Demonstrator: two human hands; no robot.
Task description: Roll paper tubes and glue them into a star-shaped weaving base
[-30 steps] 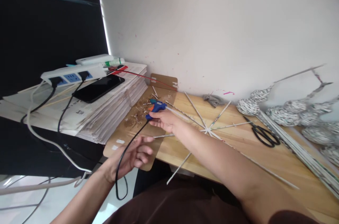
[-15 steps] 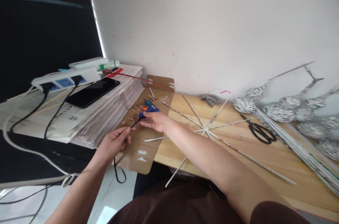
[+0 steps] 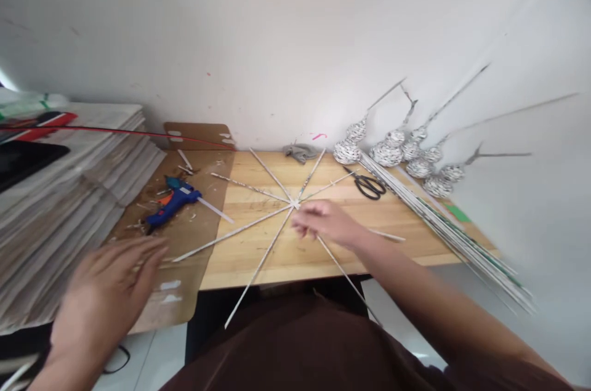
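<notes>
My left hand (image 3: 106,292) hovers low over the brown cardboard sheet (image 3: 184,249) with its fingers stretched out and nothing in it. A blue glue gun (image 3: 173,206) lies on that cardboard just beyond the hand, untouched. My right hand (image 3: 323,221) is at the hub of a star of thin rolled-paper sticks (image 3: 258,218) spread on the wooden table (image 3: 397,218). Its fingers are curled and blurred, so I cannot tell whether they grip a stick.
A tall stack of newspapers (image 3: 69,194) fills the left, with a black phone (image 3: 23,160) and a red stick (image 3: 138,132) on top. Black scissors (image 3: 367,185), woven paper gourds (image 3: 392,151), a bundle of paper sticks (image 3: 443,225) and a grey rag (image 3: 300,152) lie to the right by the wall.
My right hand let go of the glue gun and moved right to the stick star. My left hand released the black cord and opened. The view swung to the right.
</notes>
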